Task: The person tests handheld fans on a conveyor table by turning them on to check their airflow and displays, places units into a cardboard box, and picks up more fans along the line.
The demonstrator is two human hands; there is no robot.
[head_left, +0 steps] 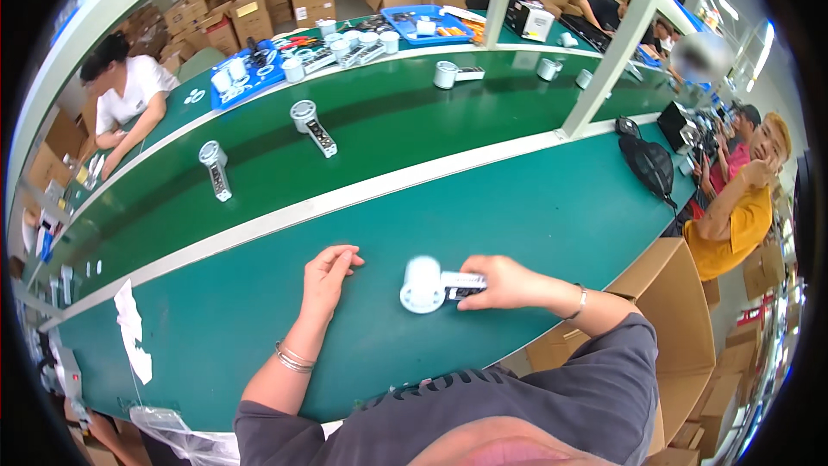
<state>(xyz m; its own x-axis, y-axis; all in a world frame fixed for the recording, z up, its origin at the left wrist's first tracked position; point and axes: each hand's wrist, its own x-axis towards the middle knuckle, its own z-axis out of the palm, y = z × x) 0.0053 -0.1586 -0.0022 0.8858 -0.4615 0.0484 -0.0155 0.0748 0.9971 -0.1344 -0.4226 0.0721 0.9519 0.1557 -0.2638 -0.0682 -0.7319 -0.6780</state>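
My right hand (502, 282) is closed around the flat arm of a white device with a round head (423, 283). The head points to the left, just above or on the green tabletop (552, 216); I cannot tell whether it touches. Dark parts show along the arm beside my fingers. To the left of the device, my left hand (330, 276) is by the tabletop, its fingers loosely bent and apart from the thumb, with nothing in it.
Beyond a pale rail (285, 206), similar devices (314, 128) lie on the green conveyor belt (371, 112). A black bag (647, 164) lies at the table's right end, near an open cardboard box (681, 319). Crumpled white paper (131, 332) lies at left. Co-workers sit around; blue trays (250, 73) stand across.
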